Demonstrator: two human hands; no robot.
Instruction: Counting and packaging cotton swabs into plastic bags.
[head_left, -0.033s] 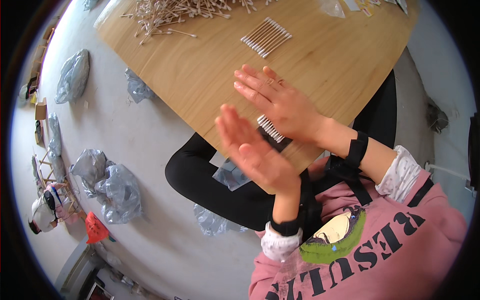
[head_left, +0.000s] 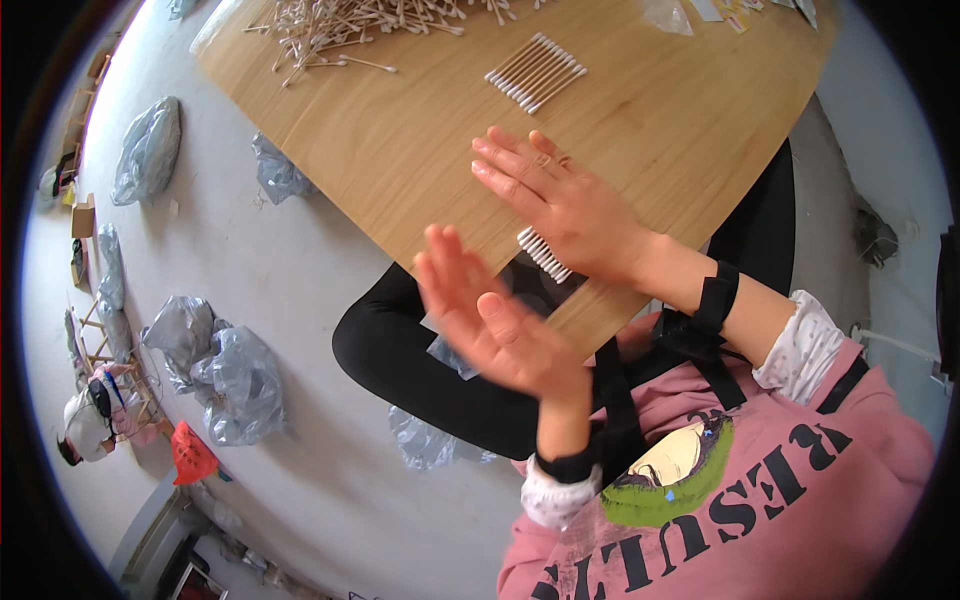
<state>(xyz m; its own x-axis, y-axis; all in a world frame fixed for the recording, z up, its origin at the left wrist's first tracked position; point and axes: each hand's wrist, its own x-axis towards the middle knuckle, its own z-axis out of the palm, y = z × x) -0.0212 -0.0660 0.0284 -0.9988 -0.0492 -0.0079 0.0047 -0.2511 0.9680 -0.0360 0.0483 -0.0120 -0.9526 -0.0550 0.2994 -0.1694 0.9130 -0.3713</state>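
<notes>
My right hand (head_left: 575,205) is stretched out flat, palm down, over a row of cotton swabs (head_left: 545,256) near the table's front corner. Only the white tips at one end stick out past its palm edge; the rest of the row is hidden. Below and to the left, my left hand (head_left: 490,320) is raised with its fingers extended and its thumb apart, holding nothing. A dark patch (head_left: 530,280) shows between the hands, beside the tips. Farther up the wooden table (head_left: 420,150), a second neat row of cotton swabs (head_left: 536,73) lies side by side.
A large loose heap of cotton swabs (head_left: 340,30) covers the table's far left. Clear plastic (head_left: 668,15) and small packets lie at the far right. Grey plastic bags (head_left: 235,380) and a red bag (head_left: 190,455) sit on the floor, where another person (head_left: 88,420) is at left.
My left hand has moved slightly left and down, farther from the right hand, uncovering more of the dark patch. The right hand stays almost in place over the swabs.
</notes>
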